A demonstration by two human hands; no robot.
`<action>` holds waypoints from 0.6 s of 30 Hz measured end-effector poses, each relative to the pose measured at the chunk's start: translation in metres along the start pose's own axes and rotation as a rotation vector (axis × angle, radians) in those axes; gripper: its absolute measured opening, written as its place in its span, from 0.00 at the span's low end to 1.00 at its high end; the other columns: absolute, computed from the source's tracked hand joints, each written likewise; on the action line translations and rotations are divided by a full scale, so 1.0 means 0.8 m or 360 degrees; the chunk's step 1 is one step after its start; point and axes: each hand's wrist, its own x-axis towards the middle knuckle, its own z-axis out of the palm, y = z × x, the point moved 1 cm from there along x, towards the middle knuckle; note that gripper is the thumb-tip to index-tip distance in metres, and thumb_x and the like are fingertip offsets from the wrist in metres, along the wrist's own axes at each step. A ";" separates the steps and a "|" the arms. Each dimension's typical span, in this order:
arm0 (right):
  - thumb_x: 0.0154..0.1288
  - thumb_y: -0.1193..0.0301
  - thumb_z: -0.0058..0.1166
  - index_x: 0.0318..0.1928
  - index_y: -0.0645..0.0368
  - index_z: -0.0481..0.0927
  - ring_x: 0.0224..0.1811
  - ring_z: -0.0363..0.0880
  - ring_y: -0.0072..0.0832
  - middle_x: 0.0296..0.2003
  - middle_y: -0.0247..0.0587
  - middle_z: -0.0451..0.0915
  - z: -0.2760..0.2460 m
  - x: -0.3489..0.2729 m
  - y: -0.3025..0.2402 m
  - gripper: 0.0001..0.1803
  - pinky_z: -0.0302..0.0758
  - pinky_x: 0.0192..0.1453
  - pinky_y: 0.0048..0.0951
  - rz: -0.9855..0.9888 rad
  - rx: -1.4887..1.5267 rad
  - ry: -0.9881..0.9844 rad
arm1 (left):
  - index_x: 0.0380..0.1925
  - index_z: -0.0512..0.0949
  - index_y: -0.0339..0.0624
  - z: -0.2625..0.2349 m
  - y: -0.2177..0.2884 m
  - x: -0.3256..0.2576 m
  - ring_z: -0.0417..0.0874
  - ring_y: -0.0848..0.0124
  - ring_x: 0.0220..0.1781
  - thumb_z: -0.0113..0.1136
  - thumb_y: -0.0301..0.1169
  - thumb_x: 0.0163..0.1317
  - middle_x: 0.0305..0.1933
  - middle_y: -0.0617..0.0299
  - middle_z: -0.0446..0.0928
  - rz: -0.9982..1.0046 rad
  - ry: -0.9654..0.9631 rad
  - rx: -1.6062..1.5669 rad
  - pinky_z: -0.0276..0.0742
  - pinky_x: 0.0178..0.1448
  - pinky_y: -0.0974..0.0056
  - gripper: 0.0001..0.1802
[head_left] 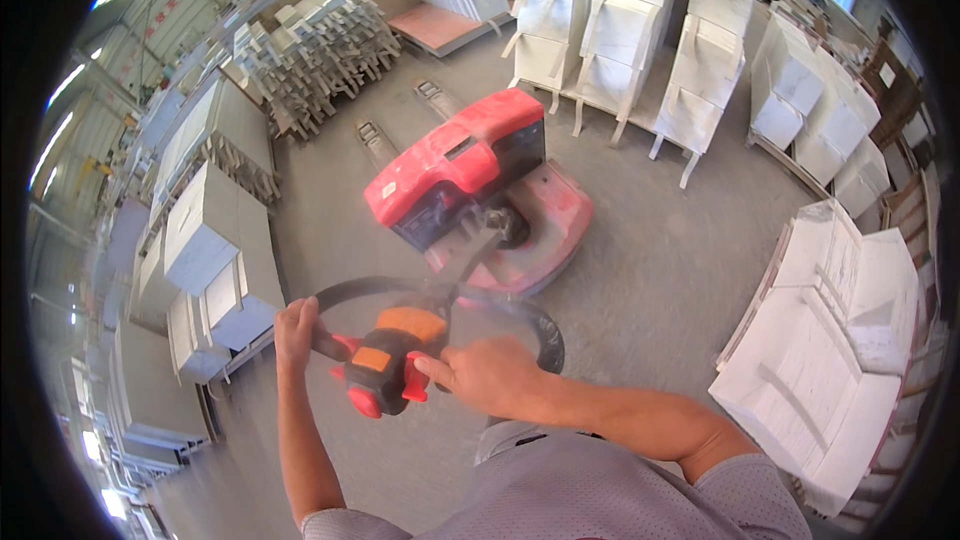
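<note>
A red electric pallet truck (470,165) stands on the concrete floor in front of me, its two forks (375,140) pointing away toward the stacks. Its black loop tiller handle (540,335) with an orange and red control head (385,365) is right below me. My left hand (295,332) is closed around the left side of the loop. My right hand (485,375) grips the right side, with the thumb resting on a red control lever.
White stone slabs on wooden racks (620,40) stand beyond the truck. More slab stacks (830,340) lie at the right and grey crated stacks (215,240) at the left. A pile of cut pieces (320,50) sits at the far left.
</note>
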 end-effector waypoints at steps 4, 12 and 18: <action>0.78 0.43 0.34 0.24 0.60 0.83 0.27 0.84 0.51 0.20 0.54 0.81 -0.021 0.006 0.007 0.38 0.79 0.35 0.49 0.0033 0.0147 -0.0158 | 0.14 0.78 0.32 0.006 0.008 0.009 0.73 0.69 0.24 0.52 0.43 0.71 0.17 0.59 0.75 0.0031 0.0042 0.0108 0.65 0.35 0.62 0.30; 0.79 0.42 0.30 0.24 0.65 0.81 0.32 0.81 0.58 0.23 0.58 0.80 -0.072 0.078 0.007 0.42 0.76 0.43 0.54 0.0092 0.0550 -0.0448 | 0.10 0.75 0.34 -0.012 -0.010 0.102 0.72 0.72 0.22 0.49 0.39 0.73 0.14 0.61 0.75 0.0152 0.0067 -0.0397 0.71 0.56 0.64 0.31; 0.80 0.42 0.28 0.23 0.67 0.79 0.32 0.80 0.58 0.23 0.60 0.79 -0.084 0.134 0.015 0.43 0.74 0.42 0.54 0.0052 0.0642 -0.0490 | 0.08 0.75 0.37 -0.023 -0.009 0.143 0.71 0.71 0.20 0.46 0.39 0.75 0.12 0.61 0.73 0.0190 0.0159 -0.0442 0.71 0.59 0.61 0.33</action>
